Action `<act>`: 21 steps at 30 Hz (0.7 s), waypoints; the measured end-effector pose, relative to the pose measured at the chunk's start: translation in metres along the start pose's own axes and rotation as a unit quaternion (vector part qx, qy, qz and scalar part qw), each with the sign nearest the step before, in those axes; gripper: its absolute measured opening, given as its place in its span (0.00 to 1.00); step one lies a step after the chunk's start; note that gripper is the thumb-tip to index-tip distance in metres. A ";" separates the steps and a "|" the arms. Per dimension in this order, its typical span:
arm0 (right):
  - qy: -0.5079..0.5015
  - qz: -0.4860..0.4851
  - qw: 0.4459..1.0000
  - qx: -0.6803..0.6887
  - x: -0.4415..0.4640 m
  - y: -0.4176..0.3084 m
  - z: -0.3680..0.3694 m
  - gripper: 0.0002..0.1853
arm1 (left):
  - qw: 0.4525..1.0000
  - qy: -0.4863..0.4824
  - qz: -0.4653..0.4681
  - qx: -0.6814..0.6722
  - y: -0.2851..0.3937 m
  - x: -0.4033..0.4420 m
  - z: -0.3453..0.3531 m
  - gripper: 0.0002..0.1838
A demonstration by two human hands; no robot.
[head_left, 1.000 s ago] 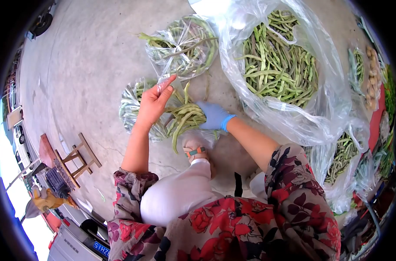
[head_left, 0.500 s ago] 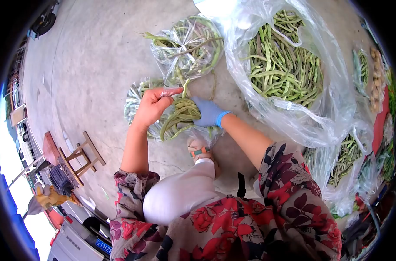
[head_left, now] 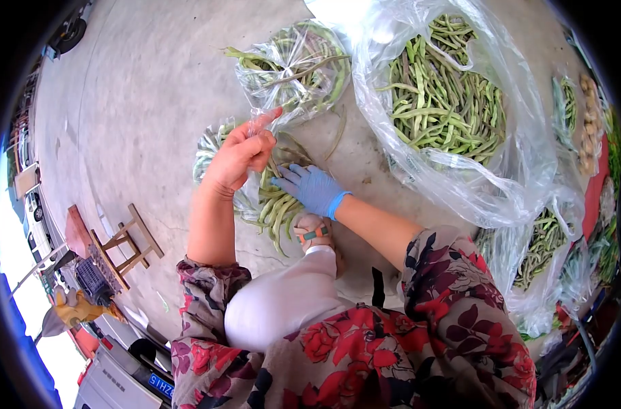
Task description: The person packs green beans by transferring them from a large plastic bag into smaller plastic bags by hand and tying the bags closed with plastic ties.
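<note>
My left hand [head_left: 241, 158], bare, is closed on the clear film of a plastic bag [head_left: 245, 202]. Its index finger points out with film wrapped over it. My right hand [head_left: 314, 190] wears a blue glove and lies over a bunch of green beans [head_left: 277, 213], fingers stretched out and apart. These beans lie at the bag, their ends spilling toward my foot; how far they sit inside it I cannot tell. Just beyond stands a tied clear bag of beans [head_left: 297, 65]. Part of the near bag is hidden behind my left hand.
A large open plastic sack [head_left: 447, 102] of green beans stands to the right, with another bag of beans [head_left: 539, 249] nearer me. Potatoes or similar produce [head_left: 588, 126] lie at the far right. On the left are a wooden stool [head_left: 129, 238] and a parked vehicle [head_left: 119, 378].
My right hand has turned and its fingers have spread over the beans, which now lie lower, toward my foot. My left hand has risen slightly, pulling the bag film up.
</note>
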State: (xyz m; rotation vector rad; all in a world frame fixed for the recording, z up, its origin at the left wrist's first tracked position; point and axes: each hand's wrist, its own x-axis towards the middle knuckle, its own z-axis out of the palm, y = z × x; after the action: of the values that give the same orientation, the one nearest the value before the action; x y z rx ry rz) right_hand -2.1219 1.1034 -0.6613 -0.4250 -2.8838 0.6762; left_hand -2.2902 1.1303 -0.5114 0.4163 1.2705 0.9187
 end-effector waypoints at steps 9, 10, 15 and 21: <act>-0.229 0.241 0.882 0.335 0.036 0.064 -0.004 0.30 | 0.992 -0.084 -0.039 -0.080 -0.003 -0.016 -0.015 0.23; -0.242 0.261 0.875 0.328 0.033 0.064 0.000 0.28 | 0.992 -0.081 -0.039 -0.087 -0.005 -0.017 -0.013 0.24; -0.492 0.331 0.782 0.192 0.012 0.076 -0.037 0.23 | 0.947 -0.164 -0.050 -0.272 -0.009 -0.008 -0.021 0.28; -0.550 0.287 0.780 0.081 -0.012 0.091 -0.054 0.22 | 0.941 -0.098 -0.060 -0.317 -0.022 0.004 -0.020 0.26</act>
State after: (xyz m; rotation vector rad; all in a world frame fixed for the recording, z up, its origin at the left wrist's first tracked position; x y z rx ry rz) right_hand -2.0780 1.2001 -0.6557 -1.2763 -3.6448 1.7572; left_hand -2.3013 1.1162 -0.5361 -0.0811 0.7506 1.0926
